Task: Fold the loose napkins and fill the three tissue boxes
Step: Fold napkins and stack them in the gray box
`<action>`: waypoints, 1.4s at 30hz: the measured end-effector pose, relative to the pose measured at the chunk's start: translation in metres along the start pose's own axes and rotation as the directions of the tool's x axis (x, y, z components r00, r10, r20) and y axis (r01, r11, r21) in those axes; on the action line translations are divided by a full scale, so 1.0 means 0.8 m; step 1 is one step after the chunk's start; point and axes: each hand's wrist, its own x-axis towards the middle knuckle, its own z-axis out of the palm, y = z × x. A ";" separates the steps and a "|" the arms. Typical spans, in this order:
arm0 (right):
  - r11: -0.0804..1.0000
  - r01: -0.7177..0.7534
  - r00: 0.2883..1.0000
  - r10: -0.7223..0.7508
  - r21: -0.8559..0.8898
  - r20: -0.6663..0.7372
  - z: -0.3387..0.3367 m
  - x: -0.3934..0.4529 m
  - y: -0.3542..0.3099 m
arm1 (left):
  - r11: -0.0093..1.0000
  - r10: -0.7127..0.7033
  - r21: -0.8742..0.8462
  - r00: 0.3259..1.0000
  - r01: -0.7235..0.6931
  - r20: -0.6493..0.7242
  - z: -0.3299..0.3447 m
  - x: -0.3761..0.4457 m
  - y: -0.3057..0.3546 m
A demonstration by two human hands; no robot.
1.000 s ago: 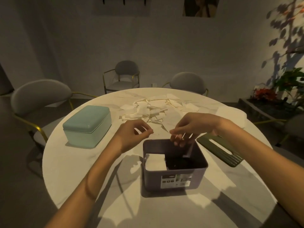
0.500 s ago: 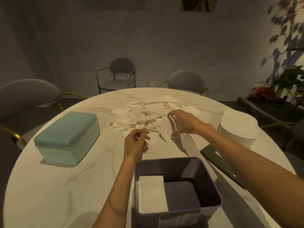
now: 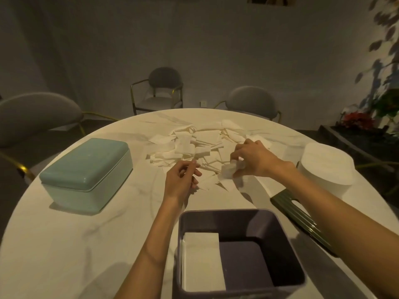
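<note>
A heap of loose white napkins (image 3: 194, 145) lies at the far middle of the round table. My right hand (image 3: 252, 158) grips one napkin (image 3: 227, 172) at the heap's near right edge, lifting its corner. My left hand (image 3: 181, 180) hovers beside it with fingers loosely curled; whether it pinches a napkin I cannot tell. An open purple box (image 3: 287, 244) stands near me with a folded napkin stack (image 3: 201, 260) in its left half. A closed teal box (image 3: 86, 171) sits to the left. A round white box (image 3: 326, 169) stands at the right.
The purple box's dark ribbed lid (image 3: 302, 223) lies on the marble table (image 3: 64, 244) between my right forearm and the white box. Grey chairs (image 3: 164, 87) ring the table's far side. Potted plants (image 3: 358, 121) stand at the right wall.
My right hand left the open purple box, reached into the heap's right side and closed on a napkin. My left hand stayed near the heap's front edge. The camera leaned forward.
</note>
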 end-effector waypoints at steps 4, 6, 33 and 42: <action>0.901 -0.022 0.999 0.033 0.434 -0.019 -0.018 -0.019 -0.016 | 0.998 -0.002 -0.064 1.000 0.002 0.005 0.000 0.001 0.002; 0.727 -0.042 0.997 0.073 0.686 -0.016 -0.028 -0.033 -0.032 | 0.989 -0.076 -0.123 0.995 0.083 0.062 0.003 0.005 0.002; 0.612 0.239 0.952 0.006 0.754 -0.306 -0.016 -0.039 -0.051 | 0.707 -0.317 -0.278 0.643 0.650 0.697 0.010 -0.002 0.011; 0.608 0.291 0.919 0.038 0.738 -0.394 -0.007 -0.038 -0.058 | 0.911 -0.290 -0.147 0.853 0.385 0.434 0.018 -0.020 0.024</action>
